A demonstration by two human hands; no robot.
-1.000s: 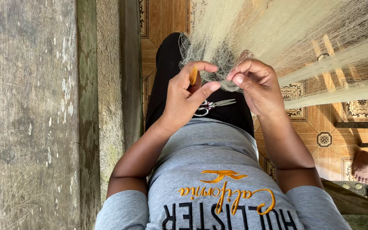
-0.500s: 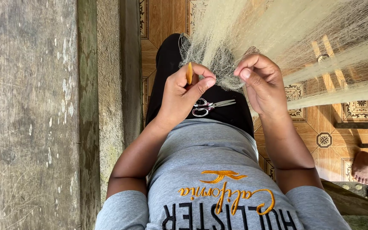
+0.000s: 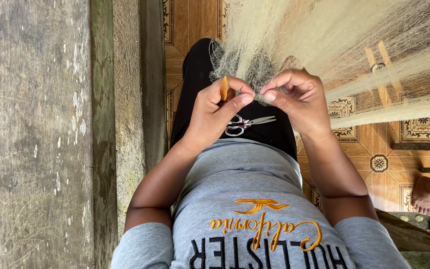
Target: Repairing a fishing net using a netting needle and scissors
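Under me is a tiled floor (image 3: 359,144) with patterns, and a grey wall (image 3: 31,129) is at one side. A pale net (image 3: 324,45) hangs over my lap. My left hand (image 3: 215,112) is closed on a yellow needle (image 3: 224,88). My right hand (image 3: 297,99) pinches the net just beside it. Scissors (image 3: 247,124) lie on my lap, between both wrists.

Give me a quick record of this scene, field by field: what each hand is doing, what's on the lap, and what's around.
left hand: pinches a small yellow tool, upright between the fingers
right hand: fingertips pinch the pale fishing net
net: fine mesh, fanning away from the hands
lap: small scissors lying on black trousers
floor: patterned tiles
left side: weathered wooden wall
lower right edge: another person's bare foot
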